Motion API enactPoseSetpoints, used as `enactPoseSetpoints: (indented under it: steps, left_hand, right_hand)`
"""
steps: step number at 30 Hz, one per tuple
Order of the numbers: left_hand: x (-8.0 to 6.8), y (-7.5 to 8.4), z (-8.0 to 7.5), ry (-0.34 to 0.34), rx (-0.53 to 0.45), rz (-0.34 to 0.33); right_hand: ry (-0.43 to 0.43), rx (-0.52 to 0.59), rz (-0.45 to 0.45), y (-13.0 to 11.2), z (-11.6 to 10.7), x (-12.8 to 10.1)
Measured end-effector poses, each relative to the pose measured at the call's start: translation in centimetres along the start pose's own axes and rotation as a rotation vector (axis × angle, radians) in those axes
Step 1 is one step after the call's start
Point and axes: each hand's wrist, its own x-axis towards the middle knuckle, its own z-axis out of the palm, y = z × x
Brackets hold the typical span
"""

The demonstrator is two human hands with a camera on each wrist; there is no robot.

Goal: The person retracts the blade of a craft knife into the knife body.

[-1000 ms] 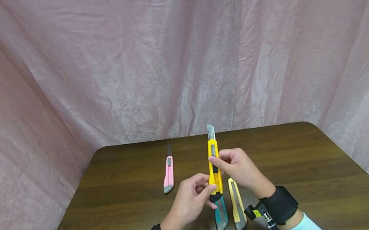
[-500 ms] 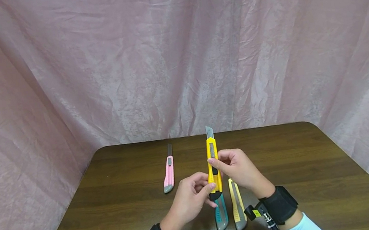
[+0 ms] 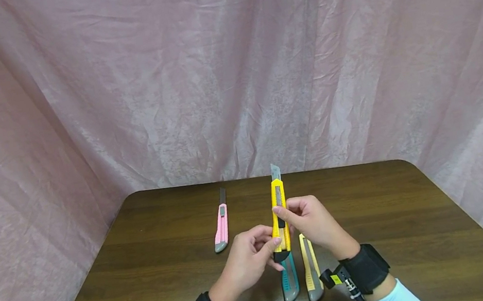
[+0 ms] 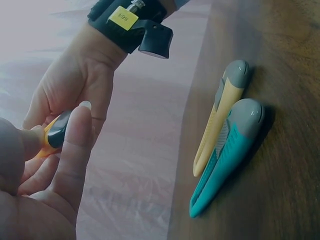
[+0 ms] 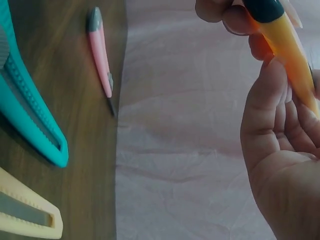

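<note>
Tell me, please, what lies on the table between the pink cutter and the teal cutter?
Nothing lies there: in the head view only bare wooden table separates the pink cutter from the teal cutter; the left hand hovers above that stretch.

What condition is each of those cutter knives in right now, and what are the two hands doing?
Yellow knife: held upright above the table, a short piece of blade out.
Pink knife: lying flat on the table, dark blade out.
Teal knife: lying flat, no blade showing.
Pale yellow knife: lying flat beside the teal one, no blade showing.
Left hand: pinches the yellow knife's lower end.
Right hand: grips its middle.
</note>
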Motion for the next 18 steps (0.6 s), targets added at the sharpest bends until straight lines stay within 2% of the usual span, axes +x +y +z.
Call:
enactPoseSetpoints:
  steps: [5,12,18]
  left_hand:
    - [0.03,-0.01,-0.10,0.003,-0.006,0.000]
    - [0.04,-0.01,-0.19,0.006,0.001,-0.006]
    - [0.11,-0.01,-0.42,0.028,0.020,0.017]
  right_hand:
    - [-0.003,-0.006,-0.027,-0.01,0.12,-0.03]
    - [-0.010,-0.018,-0.005,0.06,0.11,-0.04]
    - [-0.012,-0.036,-0.065,-0.13,0.37,-0.15]
